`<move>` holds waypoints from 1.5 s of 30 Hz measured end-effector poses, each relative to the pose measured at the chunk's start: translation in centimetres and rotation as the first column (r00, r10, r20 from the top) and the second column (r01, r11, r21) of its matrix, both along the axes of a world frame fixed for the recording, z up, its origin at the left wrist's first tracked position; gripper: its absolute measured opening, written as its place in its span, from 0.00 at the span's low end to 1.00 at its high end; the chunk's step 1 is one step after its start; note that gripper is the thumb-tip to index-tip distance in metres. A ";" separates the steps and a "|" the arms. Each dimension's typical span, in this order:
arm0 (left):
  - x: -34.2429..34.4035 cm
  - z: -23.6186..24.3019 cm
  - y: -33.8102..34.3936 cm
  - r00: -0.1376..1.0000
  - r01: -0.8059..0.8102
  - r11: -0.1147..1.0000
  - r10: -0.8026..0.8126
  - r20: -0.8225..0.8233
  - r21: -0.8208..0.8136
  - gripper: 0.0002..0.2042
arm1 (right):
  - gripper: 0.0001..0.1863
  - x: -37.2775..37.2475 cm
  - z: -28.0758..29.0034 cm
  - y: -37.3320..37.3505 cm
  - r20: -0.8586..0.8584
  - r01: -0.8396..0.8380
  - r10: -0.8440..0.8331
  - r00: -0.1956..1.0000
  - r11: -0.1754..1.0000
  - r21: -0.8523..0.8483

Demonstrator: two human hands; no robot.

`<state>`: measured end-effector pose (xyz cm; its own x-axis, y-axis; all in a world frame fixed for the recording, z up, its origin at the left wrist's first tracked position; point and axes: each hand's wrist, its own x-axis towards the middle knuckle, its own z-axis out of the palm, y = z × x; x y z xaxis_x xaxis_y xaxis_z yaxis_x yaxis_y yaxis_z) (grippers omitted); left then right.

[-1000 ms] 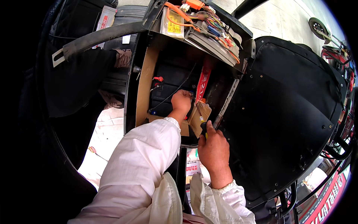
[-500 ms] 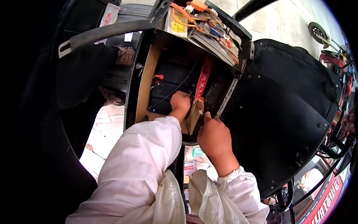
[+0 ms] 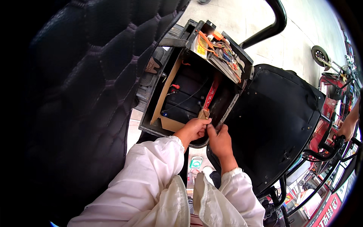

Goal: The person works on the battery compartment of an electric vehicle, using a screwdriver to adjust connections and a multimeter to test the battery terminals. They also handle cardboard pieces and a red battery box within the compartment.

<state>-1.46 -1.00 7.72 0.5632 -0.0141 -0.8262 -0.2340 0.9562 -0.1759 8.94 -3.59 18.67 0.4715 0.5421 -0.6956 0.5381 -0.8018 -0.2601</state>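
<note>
Inside an open metal box (image 3: 148, 120) sit black batteries (image 3: 184, 99) with red-capped terminals and a thin black cable (image 3: 186, 100) lying across them. Cardboard (image 3: 166, 89) lines the sides, and a red strip (image 3: 210, 94) runs along the right of the batteries. My left hand (image 3: 194, 129) is closed in a pinch at the box's near right corner, just below a small orange-brown piece (image 3: 205, 113). Close beside it, my right hand (image 3: 220, 143) is closed too, thumb up, at the box's near rim. What the fingers hold is hidden.
Bundled coloured wires (image 3: 225, 47) and an orange cable lie on the box's far ledge. A black padded seat panel (image 3: 264, 121) stands open to the right. Dark quilted upholstery (image 3: 94, 83) fills the left. Another person's hand (image 3: 347, 130) is by handlebars at far right.
My left hand has drawn back from the batteries to the near corner, beside my right hand. The view has shifted, so quilted upholstery now covers the left side.
</note>
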 end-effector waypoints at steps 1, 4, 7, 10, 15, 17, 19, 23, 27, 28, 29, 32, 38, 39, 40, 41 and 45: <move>0.1 0.2 0.4 0.999 0.002 0.999 0.000 -0.038 0.036 0.12 | 0.17 -0.9 2.4 0.3 0.150 -0.329 0.320 0.935 0.944 0.036; 0.6 1.3 0.0 0.992 0.053 0.993 -0.040 -0.119 0.103 0.15 | 0.19 -1.2 3.5 -0.3 0.246 -0.641 0.642 0.726 0.761 -0.096; 0.6 1.1 0.0 0.999 0.035 0.998 -0.035 0.006 0.042 0.16 | 0.23 -0.4 1.7 -0.6 0.174 -0.433 0.439 0.882 0.899 -0.070; 0.6 1.8 -0.1 0.992 -0.020 0.999 0.023 0.122 -0.029 0.14 | 0.27 0.7 0.3 -1.5 0.136 -0.236 0.233 0.963 0.972 0.011; 0.8 3.2 0.4 0.999 -0.038 0.999 0.038 -0.003 0.035 0.14 | 0.23 -0.7 2.5 -0.6 0.404 -0.710 0.623 0.669 0.698 0.098; 0.7 3.2 0.4 0.998 -0.017 0.998 0.014 0.061 0.053 0.14 | 0.22 0.9 1.5 -1.3 0.385 -0.750 0.687 0.616 0.661 0.020; 0.5 1.3 -0.8 0.989 -0.094 0.994 0.100 0.110 -0.053 0.13 | 0.23 0.5 1.1 -0.8 0.083 -0.138 0.136 0.987 0.990 0.011; 0.5 1.2 -1.0 0.991 -0.095 0.995 0.097 0.089 -0.032 0.16 | 0.30 -0.1 1.3 -0.2 -0.172 0.492 -0.544 0.821 0.828 -0.270; 1.2 3.2 0.4 0.994 -0.004 0.999 0.000 -0.113 -0.034 0.18 | 0.28 0.0 0.6 -1.5 0.497 -0.680 0.513 0.700 0.692 0.244; 1.2 3.8 0.5 0.994 -0.018 0.998 0.012 -0.105 -0.056 0.17 | 0.28 0.4 0.8 -1.1 0.449 -0.713 0.589 0.672 0.679 0.176; 1.2 4.0 0.5 0.995 -0.031 0.996 0.024 -0.096 -0.079 0.17 | 0.27 0.8 0.5 -0.9 0.256 -0.473 0.431 0.865 0.871 0.132; 0.6 0.1 -1.7 0.984 -0.113 0.986 0.128 0.122 -0.123 0.17 | 0.26 0.4 0.9 0.2 -0.097 0.046 -0.064 0.993 0.984 -0.172; 1.8 2.6 -0.7 0.999 -0.021 0.999 0.020 -0.029 -0.033 0.18 | 0.19 0.1 1.0 -0.5 0.449 -0.723 0.628 0.635 0.688 0.060; 1.1 1.7 -1.0 0.998 -0.060 0.993 0.063 0.019 -0.103 0.19 | 0.17 0.0 0.6 -0.1 0.407 -0.726 0.681 0.609 0.685 -0.059; 1.0 1.6 -0.6 0.991 -0.089 0.982 0.104 0.080 -0.167 0.20 | 0.15 0.8 0.4 0.5 0.338 -0.486 0.493 0.801 0.867 -0.113; 1.5 1.6 -0.3 0.990 -0.081 0.984 0.097 0.098 -0.161 0.19 | 0.18 3.9 -1.8 -1.2 0.310 -0.628 0.575 0.757 0.771 0.102; 1.2 1.1 -0.7 0.990 -0.094 0.987 0.106 0.091 -0.133 0.16 | 0.12 0.6 1.8 0.7 0.014 0.041 -0.040 0.999 0.997 -0.064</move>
<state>-0.30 -1.74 8.79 0.6448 -0.0561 -0.7623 -0.3029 0.8969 -0.3222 9.52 -2.87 20.52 0.5014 0.4772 -0.7218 0.5081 -0.8376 -0.2008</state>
